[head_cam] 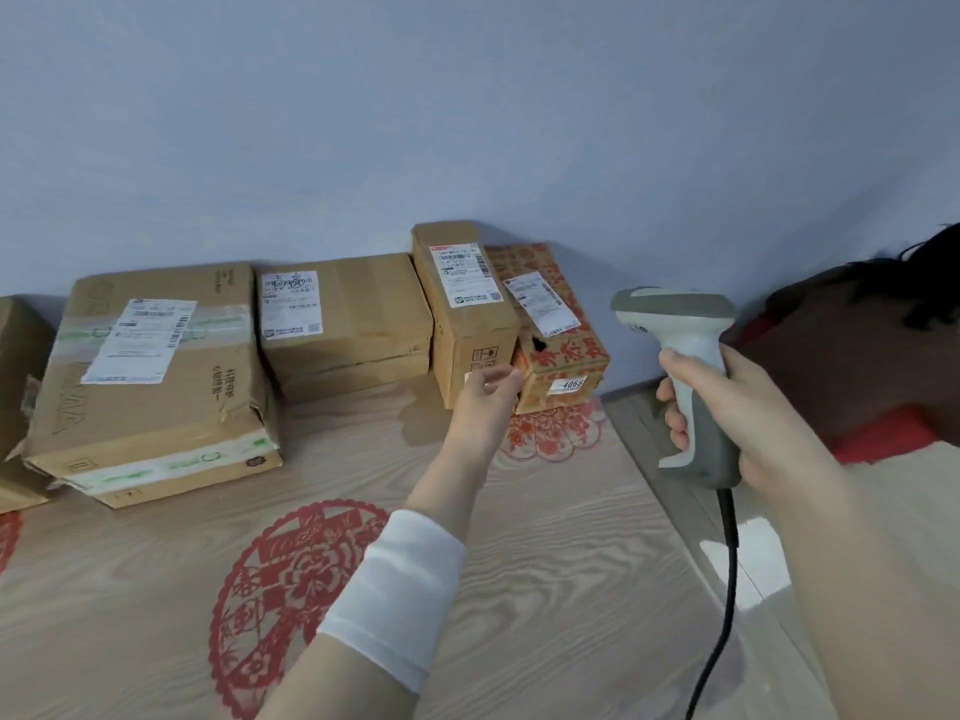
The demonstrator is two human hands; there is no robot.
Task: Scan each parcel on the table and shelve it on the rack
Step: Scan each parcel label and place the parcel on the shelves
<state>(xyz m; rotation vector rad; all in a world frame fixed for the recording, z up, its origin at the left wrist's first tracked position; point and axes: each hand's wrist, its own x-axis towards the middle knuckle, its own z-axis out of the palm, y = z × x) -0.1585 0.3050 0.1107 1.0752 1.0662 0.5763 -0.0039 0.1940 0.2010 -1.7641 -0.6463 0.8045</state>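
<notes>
Head view: my left hand [488,392] is stretched out ahead, fingers straight and loosely together, holding nothing. The tips sit at the near end of the narrow brown cardboard box [467,309], right at the seam where it meets the red-printed cardboard box [558,330]. I can't tell if they touch yet.

My right hand [737,413] has its fingers wrapped round the handle of the grey-and-white handheld barcode scanner [680,350], held up off the table's right edge, its black cable [727,589] hanging down.

Key relation: the narrow box lies dead ahead of the left fingertips. Its long axis runs away from me toward the blue-grey wall [467,122], label on top. The left hand is far nearer; the scanner hand is well to its right. I judge that box is the next pick, grabbed from the near end.

Count: four whole parcels in a row along the wall, namely the large flat brown cardboard box [150,376], the mid-size brown cardboard box [343,324], the narrow one and the red-printed one. One more brown carton [21,350] is cut off at the left edge. One scanner. All sit on the wood-grain table [519,563] with red paper-cut patterns. Rack not in view.
</notes>
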